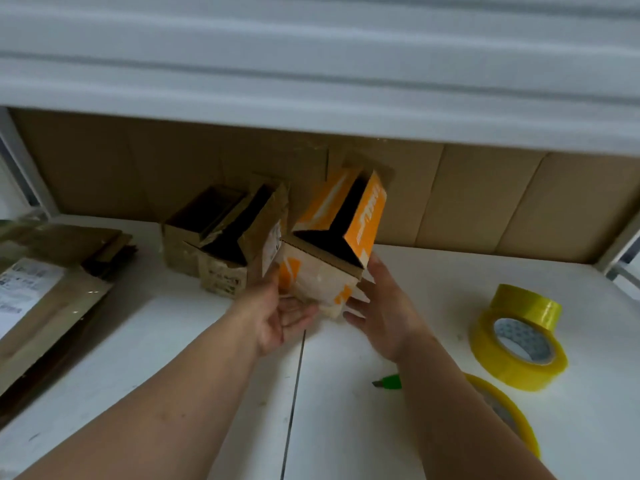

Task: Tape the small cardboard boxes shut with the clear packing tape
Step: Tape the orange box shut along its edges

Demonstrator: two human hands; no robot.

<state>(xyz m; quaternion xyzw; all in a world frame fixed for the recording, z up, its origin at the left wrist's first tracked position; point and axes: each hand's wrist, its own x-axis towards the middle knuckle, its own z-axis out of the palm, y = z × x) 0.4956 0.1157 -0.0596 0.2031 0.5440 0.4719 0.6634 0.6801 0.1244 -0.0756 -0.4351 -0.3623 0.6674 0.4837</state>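
I am cradling the orange box [332,244] between both hands, left fingers [298,315] and right fingers [356,306] spread, its long axis running away from me, flaps open.

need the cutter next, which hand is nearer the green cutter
Right. The right hand is up at the orange box, just above the green cutter; the left hand is farther left.

Both hands, left hand [277,317] and right hand [382,313], cradle a tilted, open orange box [332,247] above the white table [214,341]
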